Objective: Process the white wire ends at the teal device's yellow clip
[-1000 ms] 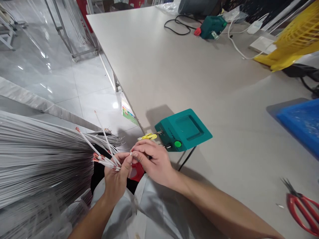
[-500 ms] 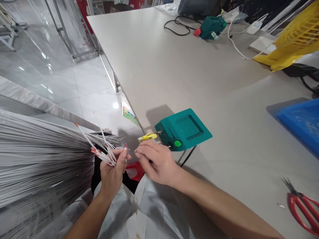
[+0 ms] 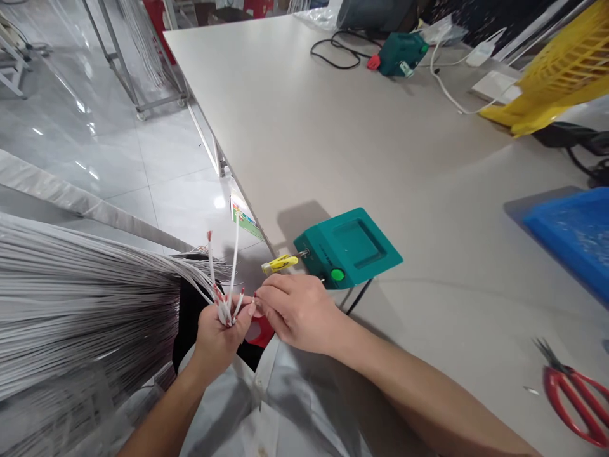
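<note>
My left hand [image 3: 219, 333] is closed around several white wires [image 3: 233, 273] with red ends, which stick up out of the fist. Between its thumb and forefinger one wire end shows. My right hand [image 3: 297, 311] meets it there, thumb and fingertips pinched on that same wire end; the exact grip is partly hidden by the fingers. Just beyond the right hand, a teal device [image 3: 349, 247] with a green button sits at the table edge. A yellow clip [image 3: 280, 263] juts from its left side over the edge.
A large bundle of grey-white wires [image 3: 85, 285] lies to the left. On the table [image 3: 309, 133] are red-handled scissors [image 3: 571, 393], a blue tray [image 3: 575, 235], a yellow basket-like piece [image 3: 552, 76] and a second green device [image 3: 402, 54] with cables. A red stool [image 3: 261, 331] shows below my hands.
My hands have come together, and the right fingertips now pinch at the wire end. The wires in my left hand have swung more upright.
</note>
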The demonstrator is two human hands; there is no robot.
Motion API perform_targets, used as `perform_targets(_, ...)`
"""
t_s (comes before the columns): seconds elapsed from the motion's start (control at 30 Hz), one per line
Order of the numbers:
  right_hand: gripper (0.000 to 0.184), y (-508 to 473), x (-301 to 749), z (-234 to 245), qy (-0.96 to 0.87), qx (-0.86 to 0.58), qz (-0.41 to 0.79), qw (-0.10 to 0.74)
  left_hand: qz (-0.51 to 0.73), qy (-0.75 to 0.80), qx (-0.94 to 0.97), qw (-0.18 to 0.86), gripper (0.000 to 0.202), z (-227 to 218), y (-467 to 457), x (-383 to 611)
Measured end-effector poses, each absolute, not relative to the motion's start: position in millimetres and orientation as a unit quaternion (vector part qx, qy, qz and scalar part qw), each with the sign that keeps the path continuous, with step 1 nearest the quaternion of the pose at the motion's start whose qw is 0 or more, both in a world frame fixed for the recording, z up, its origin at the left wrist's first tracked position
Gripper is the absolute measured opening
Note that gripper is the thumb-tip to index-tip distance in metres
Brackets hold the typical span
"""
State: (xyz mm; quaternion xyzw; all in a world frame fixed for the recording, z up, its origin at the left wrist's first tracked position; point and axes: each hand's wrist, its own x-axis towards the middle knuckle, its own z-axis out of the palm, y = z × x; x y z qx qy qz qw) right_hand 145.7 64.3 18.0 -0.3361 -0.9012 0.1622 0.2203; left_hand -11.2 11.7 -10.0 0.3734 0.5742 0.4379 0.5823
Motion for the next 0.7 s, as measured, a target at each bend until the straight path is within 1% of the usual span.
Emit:
perform_targets(0.07, 0.017, 63.5, 144.9, 20.6, -0.91, -0.336, 0.111, 0.217, 0.455, 0.586, 0.356, 0.568, 0.019, -7.9, 13.4, -5.1)
perform_targets(0.1, 0.017, 63.5, 145.2, 22.8, -0.913, -0.331, 0.105, 0.216, 0.461, 0.593, 0.348, 0.56, 0.018, -6.6, 14.5, -2.6)
perform_targets(0.2, 0.018, 66.1, 150.8, 33.8, -0.91, -0.313, 0.157, 0.223, 0.473, 0.608, 0.324, 0.55, 0.019, -4.6, 17.2, 0.0)
perform_targets(0.27, 0.018, 70.7, 158.0, 41.9, -0.892, -0.333, 0.16, 0.262, 0.483, 0.599, 0.308, 0.559, 0.021, -5.4, 18.0, -2.1)
perform_targets(0.33, 0.018, 77.3, 166.1, 46.6, -0.877, -0.37, 0.09, 0.293, 0.494, 0.583, 0.303, 0.569, 0.03, -6.9, 18.4, -5.0)
perform_targets(0.37, 0.021, 81.1, 169.9, 46.9, -0.881, -0.381, 0.048, 0.277, 0.499, 0.576, 0.305, 0.571, 0.036, -7.3, 18.7, -6.0)
perform_targets(0.4, 0.025, 84.9, 173.3, 46.0, -0.891, -0.384, 0.013, 0.244, 0.503, 0.571, 0.308, 0.571, 0.041, -7.5, 19.3, -6.6)
perform_targets(0.47, 0.027, 92.1, 178.9, 41.9, -0.91, -0.382, -0.019, 0.158, 0.503, 0.568, 0.321, 0.566, 0.046, -7.2, 21.2, -6.3)
perform_targets(0.57, 0.028, 100.8, 183.9, 36.5, -0.93, -0.358, -0.039, 0.075, 0.494, 0.57, 0.335, 0.564, 0.042, -5.9, 25.5, -3.3)
perform_targets(0.7, 0.021, 110.3, 185.0, 40.3, -0.941, -0.332, -0.056, 0.032, 0.508, 0.552, 0.334, 0.57, 0.038, -6.5, 32.1, 1.2)
